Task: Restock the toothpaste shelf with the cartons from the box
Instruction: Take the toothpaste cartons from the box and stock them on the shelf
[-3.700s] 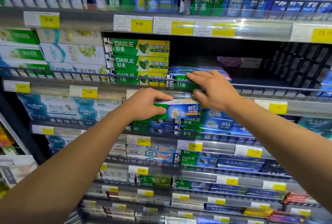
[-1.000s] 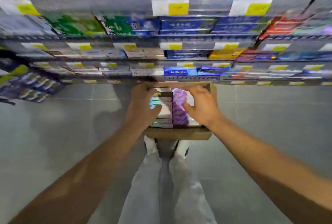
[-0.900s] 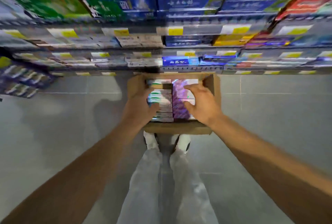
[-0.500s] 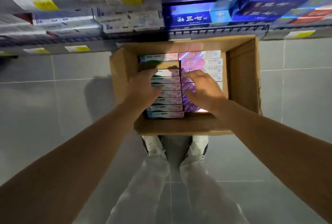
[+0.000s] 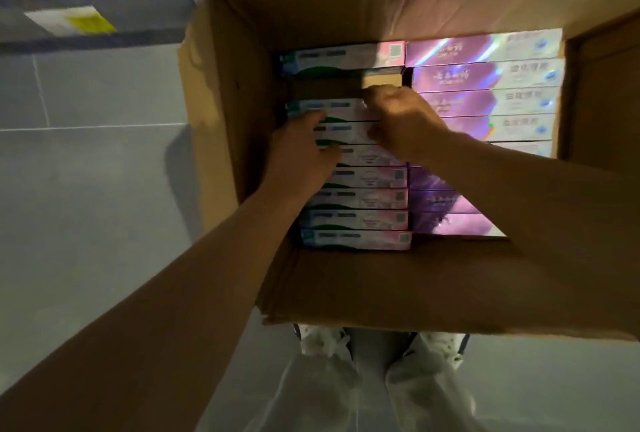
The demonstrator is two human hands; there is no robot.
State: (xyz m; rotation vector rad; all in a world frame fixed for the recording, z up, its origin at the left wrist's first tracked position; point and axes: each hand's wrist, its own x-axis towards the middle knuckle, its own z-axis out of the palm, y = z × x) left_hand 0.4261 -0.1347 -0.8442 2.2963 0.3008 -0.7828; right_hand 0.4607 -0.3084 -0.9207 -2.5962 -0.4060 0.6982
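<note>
Reaching down into the open cardboard box (image 5: pixel 225 119) on the grey tile floor (image 5: pixel 86 189); both hands sit on the left column of white-and-pink toothpaste cartons (image 5: pixel 360 199); right hand (image 5: pixel 401 123) curls around a carton's (image 5: pixel 332 109) far end beside a gap, left hand (image 5: pixel 304 154) grips its near end; purple cartons (image 5: pixel 485 74) fill the right column; 1 yellow price tag (image 5: pixel 74 19) shows on the shelf edge above.

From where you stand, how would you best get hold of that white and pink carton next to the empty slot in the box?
Grip the white and pink carton by its two short ends, from above. It stands on edge, packed tight against its neighbour, so only the ends and the gap behind it give room. The left hand and right hand are there already.
</note>
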